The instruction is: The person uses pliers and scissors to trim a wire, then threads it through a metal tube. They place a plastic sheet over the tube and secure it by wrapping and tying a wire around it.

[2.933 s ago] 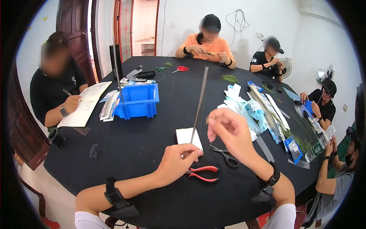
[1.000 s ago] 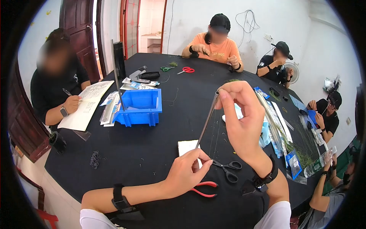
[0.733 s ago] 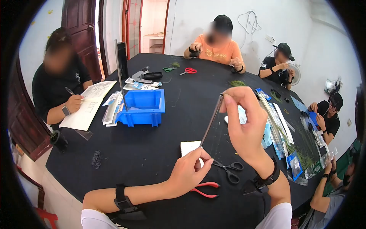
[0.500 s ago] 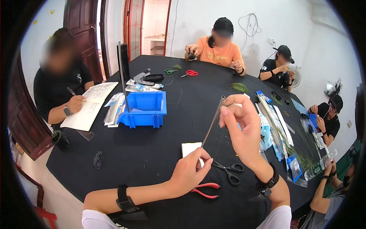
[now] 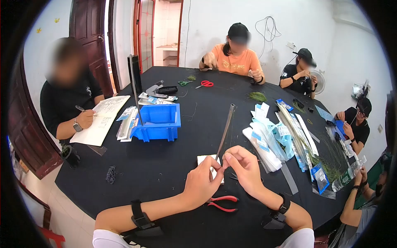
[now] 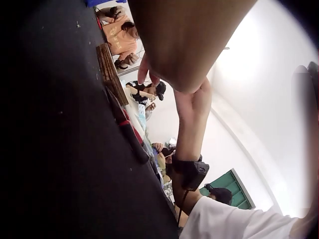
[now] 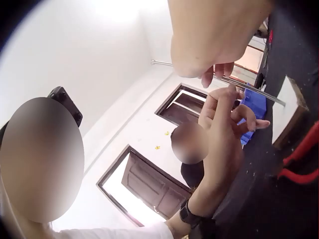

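Note:
A thin metal rod (image 5: 226,131) stands tilted on a white-topped block (image 5: 201,159); the right wrist view shows its foot on the block (image 7: 282,117). A fine thread, hard to see, runs beside the rod. My left hand (image 5: 201,182) pinches with thumb and forefinger just in front of the rod's lower part. Thumb and forefinger of my right hand (image 5: 245,170) pinch right beside the left fingertips, apparently on the thread, whose end is hidden. Red-handled pliers (image 5: 224,203) lie below the hands. Black scissors (image 5: 234,176) are mostly covered by the right hand.
A blue bin (image 5: 159,124) with a second upright rod stands left of centre. Clear packets (image 5: 262,151), long strips and a bottle (image 5: 349,175) lie to the right. A dark thread tangle (image 5: 111,175) lies at left. Several people sit around the black table (image 5: 136,177).
My right hand has come down from the rod's top to meet the left fingertips. The left hand stays low by the rod. The rod's top and the packets are uncovered.

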Tool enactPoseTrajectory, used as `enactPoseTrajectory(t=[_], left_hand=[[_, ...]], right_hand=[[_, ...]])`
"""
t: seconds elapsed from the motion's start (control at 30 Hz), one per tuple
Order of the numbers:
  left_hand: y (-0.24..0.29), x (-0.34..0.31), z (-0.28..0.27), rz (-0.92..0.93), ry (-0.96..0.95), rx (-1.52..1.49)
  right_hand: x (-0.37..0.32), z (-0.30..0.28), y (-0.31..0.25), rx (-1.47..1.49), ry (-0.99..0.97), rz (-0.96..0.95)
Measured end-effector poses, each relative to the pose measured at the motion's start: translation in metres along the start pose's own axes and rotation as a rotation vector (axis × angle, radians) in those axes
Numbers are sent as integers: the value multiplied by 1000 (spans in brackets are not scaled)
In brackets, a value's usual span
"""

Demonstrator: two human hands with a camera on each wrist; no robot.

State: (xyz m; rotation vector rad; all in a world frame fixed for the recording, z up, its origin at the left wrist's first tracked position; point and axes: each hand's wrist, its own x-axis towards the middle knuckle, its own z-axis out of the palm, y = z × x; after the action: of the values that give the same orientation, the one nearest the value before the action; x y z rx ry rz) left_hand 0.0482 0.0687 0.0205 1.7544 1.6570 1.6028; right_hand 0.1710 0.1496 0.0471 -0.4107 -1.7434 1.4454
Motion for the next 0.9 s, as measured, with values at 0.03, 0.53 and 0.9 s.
enactPoseTrajectory(t=[0.03, 0.53, 0.9], left_hand=[[-1, 0, 0, -16, -13, -5], [-18, 35, -39, 202, 149, 311], [-88, 98, -73, 158, 272, 870]], right_hand=[[-2, 1, 3, 48, 7, 36], [-12, 5, 10, 334, 25, 324], [-11, 1, 20, 735, -32, 475]])
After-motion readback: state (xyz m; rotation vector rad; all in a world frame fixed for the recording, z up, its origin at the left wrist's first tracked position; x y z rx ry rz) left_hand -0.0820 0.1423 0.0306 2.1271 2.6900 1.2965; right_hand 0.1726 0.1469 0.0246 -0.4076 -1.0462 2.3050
